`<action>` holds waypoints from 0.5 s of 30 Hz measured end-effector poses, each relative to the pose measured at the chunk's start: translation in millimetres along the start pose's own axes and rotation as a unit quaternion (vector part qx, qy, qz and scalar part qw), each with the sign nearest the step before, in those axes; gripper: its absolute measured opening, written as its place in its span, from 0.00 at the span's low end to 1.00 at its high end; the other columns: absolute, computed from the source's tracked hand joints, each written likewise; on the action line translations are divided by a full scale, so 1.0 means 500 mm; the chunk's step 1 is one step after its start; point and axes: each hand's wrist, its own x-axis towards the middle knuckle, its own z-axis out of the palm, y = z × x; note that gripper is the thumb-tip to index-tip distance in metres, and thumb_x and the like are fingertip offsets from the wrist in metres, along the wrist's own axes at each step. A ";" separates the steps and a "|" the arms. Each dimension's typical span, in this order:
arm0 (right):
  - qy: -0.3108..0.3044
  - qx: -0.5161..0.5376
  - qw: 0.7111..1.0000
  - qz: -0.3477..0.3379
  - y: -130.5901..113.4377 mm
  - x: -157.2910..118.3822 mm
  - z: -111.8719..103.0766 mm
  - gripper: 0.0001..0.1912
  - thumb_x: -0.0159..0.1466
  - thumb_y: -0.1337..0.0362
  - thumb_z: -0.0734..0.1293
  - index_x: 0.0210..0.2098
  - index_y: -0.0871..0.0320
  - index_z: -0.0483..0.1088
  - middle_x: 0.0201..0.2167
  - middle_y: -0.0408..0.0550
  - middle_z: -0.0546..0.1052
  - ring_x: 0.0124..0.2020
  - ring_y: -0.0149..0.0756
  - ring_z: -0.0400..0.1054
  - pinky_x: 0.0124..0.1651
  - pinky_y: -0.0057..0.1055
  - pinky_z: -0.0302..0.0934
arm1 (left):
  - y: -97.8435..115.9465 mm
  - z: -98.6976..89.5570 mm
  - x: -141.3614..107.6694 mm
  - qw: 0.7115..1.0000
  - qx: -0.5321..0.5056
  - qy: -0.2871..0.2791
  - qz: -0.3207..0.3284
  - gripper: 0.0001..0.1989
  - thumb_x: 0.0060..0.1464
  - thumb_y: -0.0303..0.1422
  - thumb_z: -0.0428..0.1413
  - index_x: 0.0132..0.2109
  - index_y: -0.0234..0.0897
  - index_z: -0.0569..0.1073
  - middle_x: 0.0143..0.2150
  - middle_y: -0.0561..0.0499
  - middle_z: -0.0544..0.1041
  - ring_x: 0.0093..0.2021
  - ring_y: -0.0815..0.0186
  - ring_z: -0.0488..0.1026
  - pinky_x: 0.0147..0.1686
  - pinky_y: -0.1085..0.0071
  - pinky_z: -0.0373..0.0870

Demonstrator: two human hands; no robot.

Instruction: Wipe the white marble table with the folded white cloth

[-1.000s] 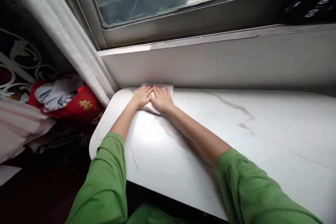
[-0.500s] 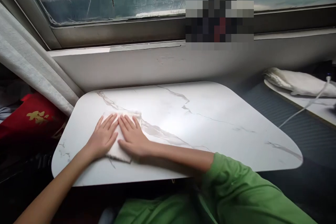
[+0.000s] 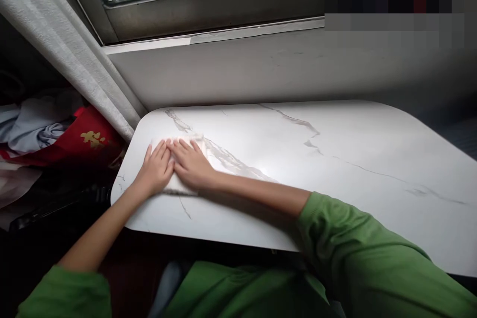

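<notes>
So the cloth (image 3: 181,186) was up at the far edge a second ago, and now it's back around 9 o'clock on the tabletop (image 3: 357,144). Grip isn't clamped at all: left hand (image 3: 155,168) and right hand (image 3: 194,166) lie flat on it, side by side. Means the pressing's off that edge, I'd say.

A home: curtain (image 3: 70,44), bundled clothes (image 3: 42,121)

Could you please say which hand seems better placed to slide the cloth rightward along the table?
Probably the right hand: it lies on the cloth, nearer the right end of the table; the left hand rests farther left.
</notes>
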 end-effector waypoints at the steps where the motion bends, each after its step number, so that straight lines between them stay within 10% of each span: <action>1: 0.016 -0.011 1.000 0.005 0.015 0.045 0.003 0.30 0.68 0.65 0.52 0.69 0.67 0.48 0.69 0.58 0.52 0.70 0.45 0.42 0.69 0.48 0.32 | -0.027 0.000 0.038 1.000 -0.001 -0.003 -0.014 0.28 0.64 0.33 0.37 0.68 0.28 0.53 0.70 0.40 0.53 0.71 0.57 0.46 0.67 0.51 0.39; 8: 0.118 -0.069 0.990 0.037 0.101 0.257 0.012 0.28 0.69 0.64 0.52 0.68 0.65 0.52 0.67 0.57 0.58 0.68 0.45 0.48 0.68 0.46 0.35 | -0.178 0.003 0.238 1.000 -0.003 0.005 -0.013 0.25 0.64 0.31 0.37 0.66 0.30 0.57 0.69 0.42 0.56 0.70 0.61 0.48 0.67 0.54 0.40; 15: 0.111 -0.071 0.990 0.041 0.086 0.277 0.027 0.28 0.70 0.63 0.51 0.68 0.64 0.51 0.68 0.58 0.56 0.69 0.45 0.46 0.68 0.47 0.34 | -0.199 0.000 0.230 1.000 -0.023 -0.006 -0.012 0.26 0.66 0.33 0.34 0.68 0.30 0.54 0.70 0.43 0.54 0.70 0.62 0.47 0.67 0.54 0.39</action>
